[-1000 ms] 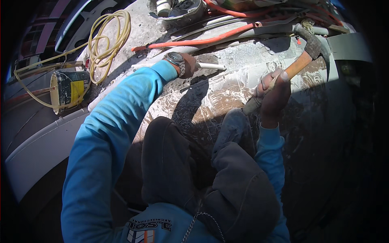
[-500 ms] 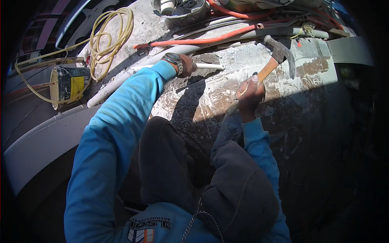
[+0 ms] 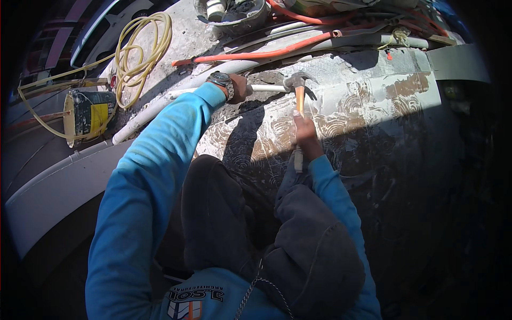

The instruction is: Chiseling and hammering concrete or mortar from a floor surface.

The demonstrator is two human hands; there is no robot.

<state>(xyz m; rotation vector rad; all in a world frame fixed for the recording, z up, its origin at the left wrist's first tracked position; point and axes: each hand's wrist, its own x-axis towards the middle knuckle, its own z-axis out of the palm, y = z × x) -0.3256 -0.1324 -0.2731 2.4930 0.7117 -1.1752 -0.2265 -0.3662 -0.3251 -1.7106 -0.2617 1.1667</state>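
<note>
My left hand [image 3: 240, 88], with a watch [image 3: 220, 79] at its wrist, is closed around a thin white pipe [image 3: 268, 88]. The pipe lies nearly level over the rough grey mortar at the far edge of the surface. My right hand [image 3: 305, 130] grips the wooden handle of a claw hammer [image 3: 300, 98]. The hammer's head is at the pipe's right end; they appear to touch. Beneath the hammer is a slab [image 3: 341, 114] smeared with white, swirl-marked adhesive over brown patches.
An orange hose [image 3: 261, 56] and a thicker white pipe [image 3: 154, 109] run along the back. Coiled yellowish tubing [image 3: 140, 53] lies at the far left, by a dark bucket [image 3: 88, 114] on its side. A grey basin [image 3: 240, 21] stands at the top. A curved pale edge [image 3: 48, 186] bounds the left.
My right hand has swung the hammer down and left, from raised over the slab to the white pipe's end. My left hand keeps its hold and has shifted slightly left.
</note>
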